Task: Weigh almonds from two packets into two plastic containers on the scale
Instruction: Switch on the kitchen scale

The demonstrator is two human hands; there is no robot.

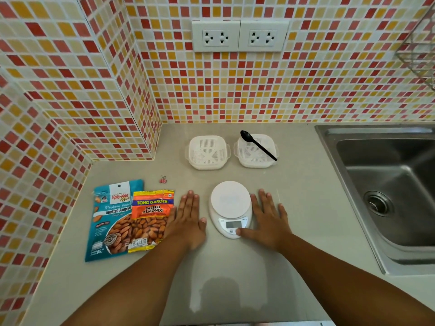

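Both hands flat, nothing held: left hand point(188, 220) on counter, right hand point(268, 222) thumb at scale point(231, 211) button; bad tare risked if containers point(207, 152) added late.

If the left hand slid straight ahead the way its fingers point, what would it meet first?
Probably the left container. The left hand lies flat, fingers pointing away and slightly right; only bare counter lies between. The clip sits left of that line.
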